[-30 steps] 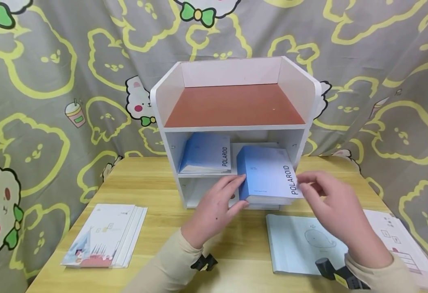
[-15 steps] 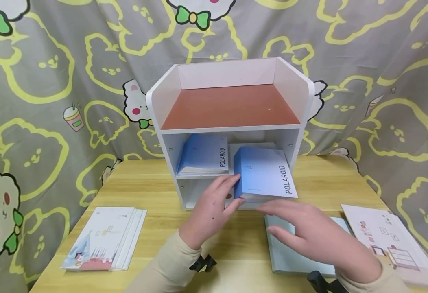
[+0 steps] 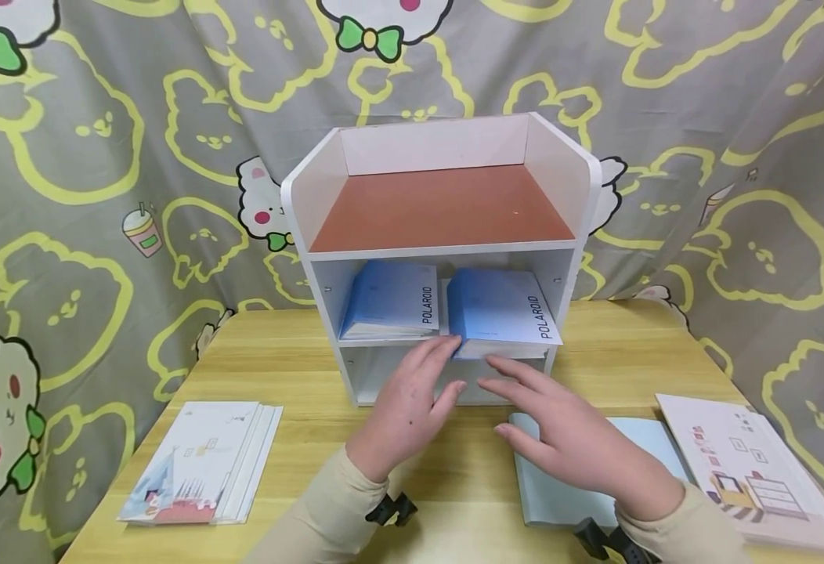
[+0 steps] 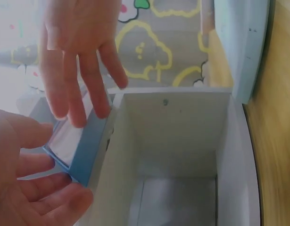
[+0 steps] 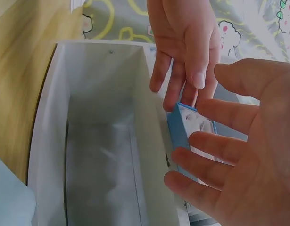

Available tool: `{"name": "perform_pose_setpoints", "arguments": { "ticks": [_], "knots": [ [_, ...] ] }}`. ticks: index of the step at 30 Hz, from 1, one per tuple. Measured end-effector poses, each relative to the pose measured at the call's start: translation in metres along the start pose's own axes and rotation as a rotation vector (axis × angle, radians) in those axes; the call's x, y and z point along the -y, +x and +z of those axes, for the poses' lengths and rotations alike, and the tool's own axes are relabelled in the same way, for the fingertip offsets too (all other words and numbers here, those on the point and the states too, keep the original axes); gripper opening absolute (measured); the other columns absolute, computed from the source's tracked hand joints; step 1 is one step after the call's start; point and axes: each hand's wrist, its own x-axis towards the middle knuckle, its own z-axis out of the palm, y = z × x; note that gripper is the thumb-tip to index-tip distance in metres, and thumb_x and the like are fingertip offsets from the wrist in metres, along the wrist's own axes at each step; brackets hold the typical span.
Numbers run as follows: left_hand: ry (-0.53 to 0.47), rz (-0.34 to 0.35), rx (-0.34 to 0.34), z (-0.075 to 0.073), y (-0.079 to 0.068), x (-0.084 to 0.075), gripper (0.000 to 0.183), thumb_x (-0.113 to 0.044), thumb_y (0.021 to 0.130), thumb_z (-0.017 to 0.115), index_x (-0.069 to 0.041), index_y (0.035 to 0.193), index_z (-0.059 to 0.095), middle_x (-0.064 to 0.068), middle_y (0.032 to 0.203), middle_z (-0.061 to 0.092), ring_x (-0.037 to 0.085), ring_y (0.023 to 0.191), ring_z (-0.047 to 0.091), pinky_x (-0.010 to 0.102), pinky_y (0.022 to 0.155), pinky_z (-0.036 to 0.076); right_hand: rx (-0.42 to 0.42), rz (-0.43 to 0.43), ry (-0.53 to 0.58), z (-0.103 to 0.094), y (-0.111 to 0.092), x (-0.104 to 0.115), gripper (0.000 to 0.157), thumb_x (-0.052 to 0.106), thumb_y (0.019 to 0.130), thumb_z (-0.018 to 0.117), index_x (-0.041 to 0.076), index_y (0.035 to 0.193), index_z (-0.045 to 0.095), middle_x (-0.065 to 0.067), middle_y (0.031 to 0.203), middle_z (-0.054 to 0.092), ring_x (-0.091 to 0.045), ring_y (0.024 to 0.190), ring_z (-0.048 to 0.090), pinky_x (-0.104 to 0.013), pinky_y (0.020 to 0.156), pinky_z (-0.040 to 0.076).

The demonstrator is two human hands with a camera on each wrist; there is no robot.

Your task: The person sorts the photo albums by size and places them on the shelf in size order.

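A blue-to-white photo album (image 3: pixel 500 305) marked POLAROID lies flat on the right of the middle shelf, its front edge sticking out past the shelf lip. My left hand (image 3: pixel 408 403) is at its front left corner, fingertips touching or very near the spine. Facing the album's front edge is my right hand (image 3: pixel 574 435), fingers extended and palm turned inward; whether it touches cannot be told. In the left wrist view the album (image 4: pixel 90 146) shows as a blue edge with white pages between both hands. A matching POLAROID album (image 3: pixel 394 298) lies on the shelf's left side.
The white shelf unit (image 3: pixel 442 250) has a brown top (image 3: pixel 440 205) and a lower compartment. Illustrated booklets (image 3: pixel 193 462) lie left on the wooden table (image 3: pixel 278 352). At right are a pale blue book (image 3: pixel 567 505) and a pink-white booklet (image 3: pixel 764 470), partly behind my right arm.
The right album has slid back deeper onto the shelf. My right hand let go of its right edge and moved left to its front. My left hand stays near the front left corner.
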Motion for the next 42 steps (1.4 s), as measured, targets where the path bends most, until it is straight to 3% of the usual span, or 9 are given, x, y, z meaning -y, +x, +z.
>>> {"name": "perform_pose_setpoints", "arguments": {
  "ticks": [3,6,10,14,18,26,42],
  "knots": [
    [0.047,0.049,-0.013,-0.002,-0.001,0.0,0.057,-0.022,0.098,0.069,-0.009,0.149,0.049,0.008,0.149,0.05,0.023,0.137,0.046,0.04,0.111,0.041,-0.05,-0.013,-0.03,-0.004,0.0,-0.002,0.049,0.026,0.094,0.073,0.021,0.141,0.06,0.002,0.153,0.047,-0.023,0.136,0.049,-0.05,0.099,0.05],
    [0.114,0.144,-0.029,-0.009,-0.004,-0.003,0.055,-0.023,0.095,0.072,-0.007,0.144,0.055,0.008,0.144,0.054,0.023,0.131,0.051,0.038,0.108,0.045,-0.156,-0.044,-0.092,-0.014,-0.001,-0.003,0.045,0.021,0.091,0.074,0.018,0.135,0.065,0.0,0.144,0.056,-0.024,0.129,0.054,-0.05,0.094,0.053],
    [0.218,0.234,0.023,-0.019,-0.009,-0.011,0.051,-0.031,0.095,0.071,-0.007,0.139,0.06,0.01,0.142,0.057,0.024,0.127,0.055,0.037,0.099,0.052,-0.235,-0.042,-0.179,-0.027,-0.004,-0.003,0.045,0.02,0.089,0.073,0.014,0.133,0.067,-0.003,0.141,0.058,-0.028,0.128,0.055,-0.052,0.092,0.053],
    [0.316,0.226,0.133,-0.024,-0.013,-0.017,0.053,-0.041,0.097,0.067,-0.008,0.138,0.061,0.011,0.147,0.054,0.025,0.13,0.054,0.038,0.098,0.053,-0.226,-0.017,-0.226,-0.032,-0.008,-0.002,0.044,0.023,0.088,0.074,0.015,0.131,0.069,-0.003,0.138,0.061,-0.028,0.123,0.059,-0.053,0.088,0.054],
    [0.355,0.216,0.181,-0.024,-0.014,-0.017,0.054,-0.043,0.097,0.066,-0.01,0.139,0.06,0.009,0.148,0.053,0.024,0.132,0.052,0.037,0.101,0.051,-0.188,-0.01,-0.262,-0.028,-0.008,-0.003,0.042,0.028,0.089,0.074,0.014,0.129,0.07,-0.004,0.134,0.064,-0.027,0.118,0.063,-0.052,0.085,0.056],
    [0.349,0.207,0.179,-0.018,-0.011,-0.01,0.056,-0.044,0.096,0.068,-0.01,0.14,0.06,0.01,0.151,0.05,0.026,0.131,0.052,0.039,0.101,0.051,-0.129,0.021,-0.273,-0.017,-0.005,-0.01,0.044,0.031,0.089,0.075,0.01,0.128,0.07,-0.011,0.141,0.059,-0.033,0.128,0.055,-0.054,0.096,0.051],
    [0.341,0.145,0.193,-0.003,-0.005,0.007,0.056,-0.04,0.096,0.069,-0.014,0.143,0.057,0.009,0.16,0.037,0.03,0.136,0.046,0.044,0.104,0.048,-0.116,0.001,-0.267,-0.001,0.002,-0.026,0.042,0.028,0.09,0.072,0.009,0.127,0.07,-0.015,0.15,0.049,-0.038,0.137,0.044,-0.057,0.107,0.041]
  ]
}}
